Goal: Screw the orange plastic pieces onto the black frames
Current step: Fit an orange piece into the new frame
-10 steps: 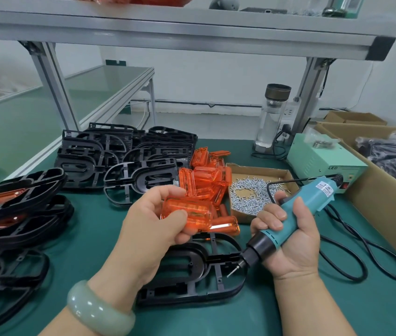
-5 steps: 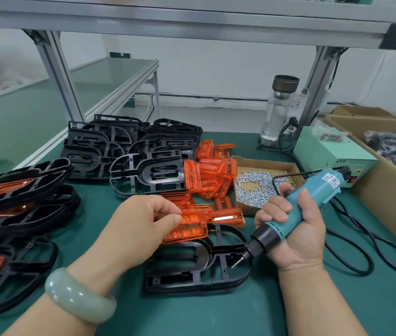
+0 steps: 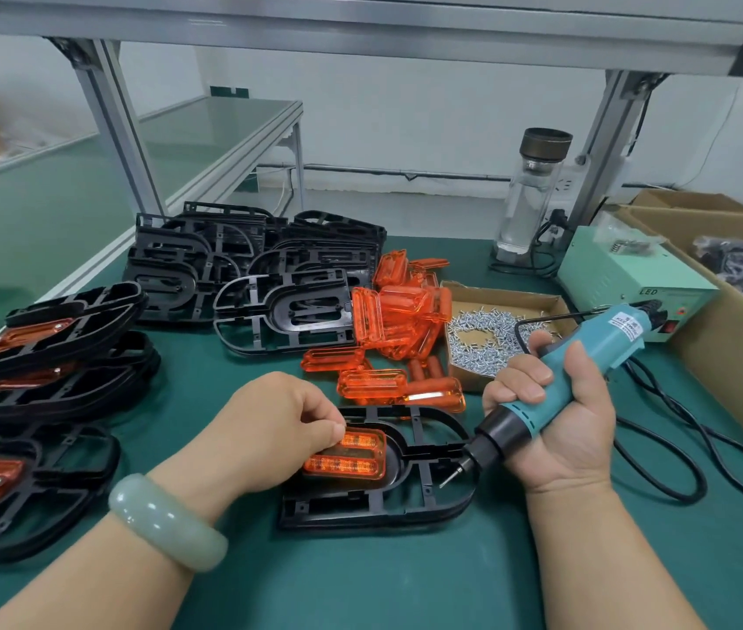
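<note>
A black frame (image 3: 424,507) lies flat on the green mat in front of me. An orange plastic piece (image 3: 351,454) sits in the frame's left opening, and my left hand (image 3: 269,429) pinches its upper left edge. My right hand (image 3: 555,420) grips a teal electric screwdriver (image 3: 587,370); its bit hangs just above the frame's right side. Loose orange pieces (image 3: 399,320) are heaped behind the frame. Bare black frames (image 3: 251,266) are stacked further back.
A cardboard tray of screws (image 3: 487,338) sits right of the orange heap. Frames with orange pieces fitted (image 3: 38,356) pile up at the left. A pale green power box (image 3: 624,275), a glass bottle (image 3: 533,197), black cable (image 3: 678,456) and a large carton (image 3: 733,356) stand at the right.
My left hand has brought the orange piece down from mid-air into the frame's left opening. The screwdriver has stayed in my right hand over the frame's right side.
</note>
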A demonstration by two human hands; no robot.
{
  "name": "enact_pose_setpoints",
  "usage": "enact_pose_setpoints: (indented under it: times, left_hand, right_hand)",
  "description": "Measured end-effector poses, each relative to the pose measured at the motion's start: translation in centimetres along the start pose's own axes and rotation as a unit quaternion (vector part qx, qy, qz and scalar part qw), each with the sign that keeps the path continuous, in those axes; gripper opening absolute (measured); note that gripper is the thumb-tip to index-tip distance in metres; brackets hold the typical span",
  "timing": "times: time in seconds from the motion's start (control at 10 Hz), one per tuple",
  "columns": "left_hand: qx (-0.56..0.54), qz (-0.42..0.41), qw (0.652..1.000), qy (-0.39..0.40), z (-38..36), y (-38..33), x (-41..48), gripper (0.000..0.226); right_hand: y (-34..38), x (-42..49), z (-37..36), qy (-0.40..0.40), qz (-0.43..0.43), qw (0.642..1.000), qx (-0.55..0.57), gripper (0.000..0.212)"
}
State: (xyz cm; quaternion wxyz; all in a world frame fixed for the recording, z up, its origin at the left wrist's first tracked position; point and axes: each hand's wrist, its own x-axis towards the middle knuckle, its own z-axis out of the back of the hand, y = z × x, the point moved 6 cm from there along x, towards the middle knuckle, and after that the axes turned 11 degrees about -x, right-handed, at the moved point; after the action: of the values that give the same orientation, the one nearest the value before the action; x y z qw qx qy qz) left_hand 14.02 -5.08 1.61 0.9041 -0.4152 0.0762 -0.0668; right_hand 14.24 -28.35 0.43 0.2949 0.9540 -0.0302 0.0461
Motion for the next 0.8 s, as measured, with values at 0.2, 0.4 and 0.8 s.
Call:
enact_pose_setpoints:
  times: [0.2,0.4,0.8]
  left_hand:
    - [0.008,0.021,1.000,-0.009,-0.5,0.6,0.0,0.023]
    - [0.101,-0.009,0.994,-0.041,-0.5,-0.2,-0.3,0.017]
    - [0.123,-0.069,0.986,-0.092,-1.0,-0.6,-1.6,0.005]
  right_hand:
    - [0.0,0.0,0.4,-0.035,0.000,0.999,-0.007,0.020]
    - [-0.1,-0.1,0.5,-0.043,0.005,0.999,-0.017,0.018]
    - [-0.1,-0.1,0.4,-0.042,0.007,0.999,-0.015,0.018]
